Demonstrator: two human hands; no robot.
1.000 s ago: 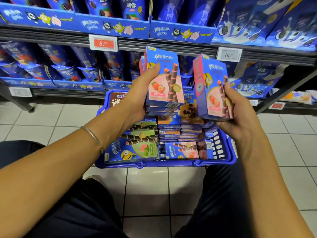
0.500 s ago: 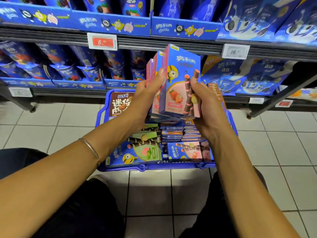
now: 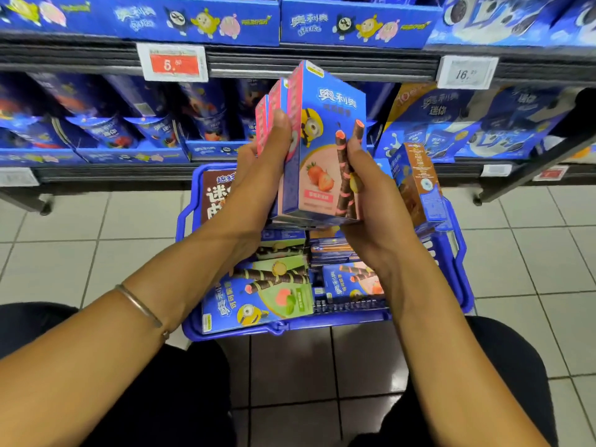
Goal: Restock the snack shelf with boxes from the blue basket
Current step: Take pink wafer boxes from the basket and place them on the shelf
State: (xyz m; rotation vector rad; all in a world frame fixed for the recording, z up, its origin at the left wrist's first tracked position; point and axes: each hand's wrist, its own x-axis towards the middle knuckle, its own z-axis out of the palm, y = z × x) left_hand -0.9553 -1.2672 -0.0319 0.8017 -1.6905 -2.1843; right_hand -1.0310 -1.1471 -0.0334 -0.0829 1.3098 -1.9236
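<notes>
Both hands hold one upright stack of strawberry wafer-roll boxes [image 3: 325, 156], blue and pink, above the blue basket [image 3: 451, 253]. My left hand [image 3: 261, 175] grips the stack's left side, thumb up along the pink edge. My right hand [image 3: 367, 195] grips the right side, thumb on the front box's face. The basket sits on the floor and holds more boxes: a green one [image 3: 267, 295], a brown one [image 3: 216, 195], a strawberry one [image 3: 354, 282], and a brown-sided box [image 3: 419, 185] standing at its right. The snack shelf [image 3: 322, 64] is just beyond.
The lower shelf holds blue snack cups [image 3: 109, 133] at left and larger blue packs [image 3: 467, 124] at right. Price tags reading 5 [image 3: 172, 62] and 16 [image 3: 466, 72] hang on the shelf rail. White tiled floor [image 3: 80, 240] surrounds the basket. My dark-trousered knees flank the view's bottom.
A second ago each hand held separate boxes; the right hand brought its box against the left hand's, and both now hold one joined stack, raised slightly.
</notes>
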